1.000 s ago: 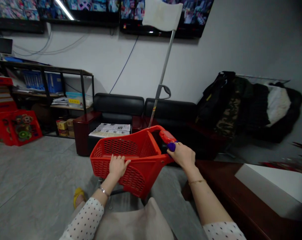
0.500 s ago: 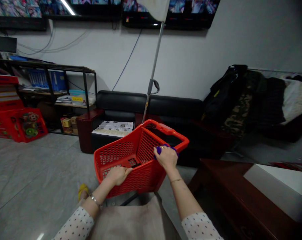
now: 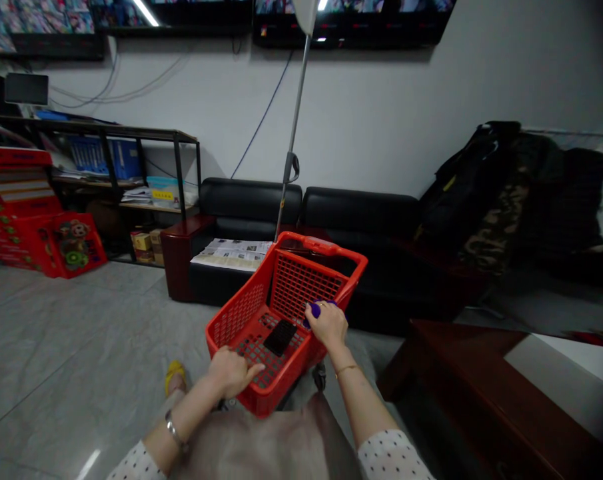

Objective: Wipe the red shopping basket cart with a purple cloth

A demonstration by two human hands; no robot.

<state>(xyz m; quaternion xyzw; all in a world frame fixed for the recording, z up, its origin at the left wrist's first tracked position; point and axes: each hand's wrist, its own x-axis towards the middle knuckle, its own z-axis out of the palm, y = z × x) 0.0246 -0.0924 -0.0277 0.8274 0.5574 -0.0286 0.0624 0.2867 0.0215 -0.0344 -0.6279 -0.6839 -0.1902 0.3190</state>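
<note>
Two hands [image 3: 228, 373] [image 3: 330, 323] grasp the red, lattice-walled cart [image 3: 302, 281], apparently purple cloth [image 3: 315, 310] under the right one.

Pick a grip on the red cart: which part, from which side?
Likely the handle of the red cart, from above: it's a raised bar at the end nearest the sofa, with an open gap that fingers could wrap through.

Dim indoor lt., glare streaks on wall screens [image 3: 196, 15] & floor [image 3: 46, 333], far-R coats [image 3: 486, 187] deep in shadow, edges stretched.
</note>
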